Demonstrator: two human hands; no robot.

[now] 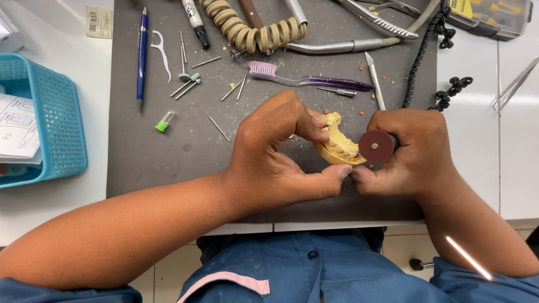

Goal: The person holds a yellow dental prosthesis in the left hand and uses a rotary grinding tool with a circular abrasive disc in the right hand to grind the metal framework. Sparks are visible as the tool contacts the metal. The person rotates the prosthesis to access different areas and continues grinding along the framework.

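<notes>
My left hand (278, 148) grips a yellow plaster dental cast (338, 147) between thumb and fingers, holding it just above the grey work mat (168, 151). My right hand (418, 151) is closed around a rotary handpiece whose dark red disc (377, 146) sits against the right side of the cast. The handpiece's body is hidden inside my fist. My two thumbs touch under the cast.
A purple toothbrush (306, 78), several loose burs and pins (185, 84), a blue pen (141, 53), a black marker (195, 22), a coiled beige cord (247, 25) and metal pliers (376, 22) lie on the mat. A teal basket (53, 118) stands at the left. A black coiled cable (426, 56) runs down the right.
</notes>
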